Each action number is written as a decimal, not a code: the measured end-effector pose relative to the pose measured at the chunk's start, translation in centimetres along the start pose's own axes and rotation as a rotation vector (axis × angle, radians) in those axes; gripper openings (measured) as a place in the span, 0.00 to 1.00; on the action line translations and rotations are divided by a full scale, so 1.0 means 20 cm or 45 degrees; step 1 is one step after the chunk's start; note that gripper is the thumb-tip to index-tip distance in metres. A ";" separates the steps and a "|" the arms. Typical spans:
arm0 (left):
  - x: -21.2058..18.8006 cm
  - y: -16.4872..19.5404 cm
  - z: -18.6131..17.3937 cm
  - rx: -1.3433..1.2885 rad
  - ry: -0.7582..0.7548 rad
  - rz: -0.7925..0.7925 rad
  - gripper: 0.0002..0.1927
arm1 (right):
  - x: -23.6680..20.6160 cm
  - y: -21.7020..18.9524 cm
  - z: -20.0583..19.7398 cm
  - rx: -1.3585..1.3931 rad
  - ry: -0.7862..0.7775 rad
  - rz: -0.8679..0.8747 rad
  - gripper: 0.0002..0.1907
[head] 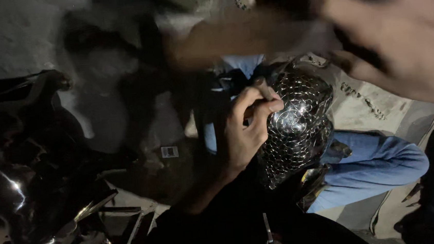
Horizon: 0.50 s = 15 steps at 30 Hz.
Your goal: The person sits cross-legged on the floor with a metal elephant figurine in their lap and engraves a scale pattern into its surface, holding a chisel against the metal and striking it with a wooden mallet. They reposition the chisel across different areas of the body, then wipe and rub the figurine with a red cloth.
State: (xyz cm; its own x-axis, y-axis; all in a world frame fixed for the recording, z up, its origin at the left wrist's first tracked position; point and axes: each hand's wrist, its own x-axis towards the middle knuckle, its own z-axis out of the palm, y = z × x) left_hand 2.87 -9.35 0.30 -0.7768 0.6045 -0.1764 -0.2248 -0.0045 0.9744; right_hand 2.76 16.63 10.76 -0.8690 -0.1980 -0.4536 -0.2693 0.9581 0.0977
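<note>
My left hand, in a black sleeve, is closed around a short thin rod. It presses the rod's end against a rounded shiny metal piece covered in small hammered dimples. The metal piece rests beside a blue trouser leg. My right hand is at the top right, large and blurred by motion. It grips a long brownish tool that reaches left above the metal piece. The tool's head cannot be made out.
Dark glossy metal shapes lie at the left, with thin shiny strips below them. A pale worn cloth covers the ground at the right. A small white tag lies on the dark ground in the middle.
</note>
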 end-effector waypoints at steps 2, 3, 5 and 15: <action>0.05 0.01 -0.02 -0.036 -0.094 0.016 0.01 | 0.00 0.04 0.00 0.001 0.127 -0.113 0.46; 0.08 0.01 -0.02 -0.053 -0.145 0.026 0.01 | 0.00 0.06 -0.01 0.017 0.183 -0.190 0.45; 0.14 0.02 -0.03 -0.109 -0.200 0.103 0.03 | 0.01 0.06 -0.03 0.029 0.026 -0.163 0.46; 0.27 0.09 -0.13 0.256 -0.448 0.452 0.15 | -0.08 0.03 -0.01 0.240 -0.462 0.296 0.46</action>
State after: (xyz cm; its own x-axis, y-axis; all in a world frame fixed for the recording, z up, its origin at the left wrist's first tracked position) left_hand -3.18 -8.11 0.76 -0.5325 0.8243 0.1923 0.1595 -0.1254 0.9792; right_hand 3.85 17.56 11.81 -0.6869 0.0791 -0.7224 0.0247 0.9960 0.0856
